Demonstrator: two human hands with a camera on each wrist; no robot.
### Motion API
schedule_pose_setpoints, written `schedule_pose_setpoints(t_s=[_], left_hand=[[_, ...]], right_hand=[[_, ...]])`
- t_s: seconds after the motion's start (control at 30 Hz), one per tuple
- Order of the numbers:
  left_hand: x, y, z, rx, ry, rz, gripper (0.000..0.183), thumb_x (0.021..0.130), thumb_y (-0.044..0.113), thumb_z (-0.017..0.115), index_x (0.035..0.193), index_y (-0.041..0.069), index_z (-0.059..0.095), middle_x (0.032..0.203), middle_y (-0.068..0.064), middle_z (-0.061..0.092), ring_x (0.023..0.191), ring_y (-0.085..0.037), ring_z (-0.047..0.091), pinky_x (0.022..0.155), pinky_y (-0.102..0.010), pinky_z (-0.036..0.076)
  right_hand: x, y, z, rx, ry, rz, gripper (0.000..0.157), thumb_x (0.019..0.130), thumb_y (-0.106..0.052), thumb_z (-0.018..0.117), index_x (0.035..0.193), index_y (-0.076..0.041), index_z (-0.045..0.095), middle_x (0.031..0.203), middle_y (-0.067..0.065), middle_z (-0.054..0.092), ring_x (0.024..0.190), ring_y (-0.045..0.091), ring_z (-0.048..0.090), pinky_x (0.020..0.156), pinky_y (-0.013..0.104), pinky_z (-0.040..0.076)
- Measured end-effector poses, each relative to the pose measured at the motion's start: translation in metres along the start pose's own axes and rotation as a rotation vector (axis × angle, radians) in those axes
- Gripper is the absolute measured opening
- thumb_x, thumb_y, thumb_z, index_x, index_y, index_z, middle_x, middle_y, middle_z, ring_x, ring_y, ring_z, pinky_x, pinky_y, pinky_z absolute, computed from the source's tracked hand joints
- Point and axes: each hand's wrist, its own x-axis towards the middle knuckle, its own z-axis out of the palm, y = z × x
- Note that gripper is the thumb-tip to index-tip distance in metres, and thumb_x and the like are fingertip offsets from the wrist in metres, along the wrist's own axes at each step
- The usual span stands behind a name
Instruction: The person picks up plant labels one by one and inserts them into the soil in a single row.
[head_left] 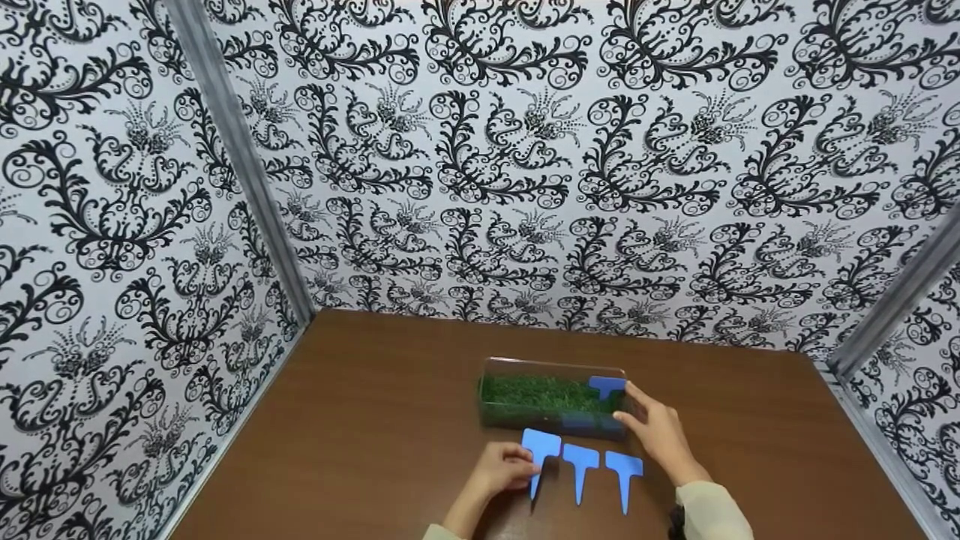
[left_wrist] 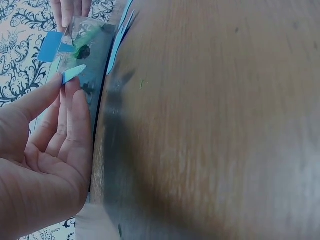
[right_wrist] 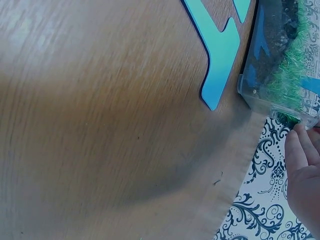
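Observation:
A blue T-shaped plant label (head_left: 541, 442) is pinched by its stem between the thumb and fingers of my left hand (head_left: 504, 469), in front of a clear box. In the left wrist view the pointed end of this label (left_wrist: 74, 74) sticks out past the fingertips. The clear rectangular box (head_left: 510, 415) holds green artificial grass (head_left: 536, 391). Another blue label (head_left: 606, 384) stands upright in the grass at the right end. My right hand (head_left: 664, 433) holds that end, thumb at the front corner and fingers at the back.
Two more blue labels, one in the middle (head_left: 580, 459) and one to the right (head_left: 624, 466), lie on the brown table (head_left: 360, 420) before the box. Black-and-white patterned walls (head_left: 510, 157) enclose the table at the back and sides.

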Motion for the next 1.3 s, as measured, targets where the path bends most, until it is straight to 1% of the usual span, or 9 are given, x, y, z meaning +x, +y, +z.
schedule_pose_setpoints(t_s=[0.13, 0.33, 0.57, 1.03, 1.2, 1.3], left_hand=[[-0.001, 0.002, 0.001, -0.002, -0.004, -0.008, 0.022, 0.083, -0.003, 0.072, 0.100, -0.016, 0.066, 0.081, -0.005, 0.074, 0.070, -0.007, 0.065, 0.065, -0.031, 0.060], [-0.002, 0.004, 0.002, -0.008, -0.011, 0.000, 0.022, 0.082, -0.004, 0.072, 0.100, -0.015, 0.066, 0.081, -0.006, 0.075, 0.070, -0.008, 0.065, 0.068, -0.034, 0.061], [-0.003, 0.006, 0.002, -0.037, -0.017, 0.033, 0.024, 0.081, -0.005, 0.071, 0.100, -0.017, 0.063, 0.080, -0.006, 0.074, 0.068, -0.007, 0.064, 0.065, -0.029, 0.059], [-0.001, 0.005, 0.002, -0.019, -0.012, 0.049, 0.022, 0.083, -0.007, 0.069, 0.100, -0.018, 0.063, 0.082, -0.012, 0.074, 0.071, -0.008, 0.064, 0.070, -0.037, 0.061], [-0.004, 0.010, 0.002, -0.034, -0.018, 0.037, 0.021, 0.083, -0.004, 0.070, 0.101, -0.015, 0.065, 0.082, -0.007, 0.074, 0.073, -0.010, 0.066, 0.072, -0.039, 0.061], [-0.004, 0.010, 0.001, -0.048, -0.021, 0.041, 0.022, 0.083, -0.003, 0.071, 0.101, -0.015, 0.065, 0.081, -0.006, 0.073, 0.072, -0.010, 0.066, 0.073, -0.040, 0.061]], right_hand=[[0.000, 0.000, 0.000, 0.002, -0.002, 0.002, 0.060, 0.093, -0.019, 0.070, 0.147, -0.005, 0.047, 0.148, 0.022, 0.048, 0.129, 0.044, 0.053, 0.101, 0.057, 0.047], [0.000, 0.001, 0.001, 0.001, 0.002, 0.001, 0.059, 0.094, -0.018, 0.069, 0.147, -0.005, 0.047, 0.147, 0.023, 0.048, 0.130, 0.045, 0.051, 0.103, 0.058, 0.045], [0.001, 0.001, 0.002, 0.032, 0.017, -0.001, 0.060, 0.092, -0.018, 0.071, 0.146, -0.006, 0.048, 0.148, 0.019, 0.049, 0.127, 0.041, 0.056, 0.101, 0.054, 0.048], [0.001, 0.000, 0.001, 0.025, 0.011, 0.000, 0.059, 0.093, -0.017, 0.070, 0.146, -0.005, 0.048, 0.149, 0.019, 0.048, 0.131, 0.043, 0.052, 0.103, 0.056, 0.045], [0.001, 0.001, 0.001, 0.031, 0.004, -0.002, 0.059, 0.094, -0.018, 0.069, 0.146, -0.004, 0.047, 0.151, 0.018, 0.046, 0.133, 0.042, 0.049, 0.105, 0.056, 0.044], [0.000, 0.000, 0.001, 0.035, 0.007, -0.002, 0.058, 0.094, -0.018, 0.069, 0.146, -0.004, 0.048, 0.151, 0.018, 0.046, 0.134, 0.041, 0.049, 0.105, 0.056, 0.044]])
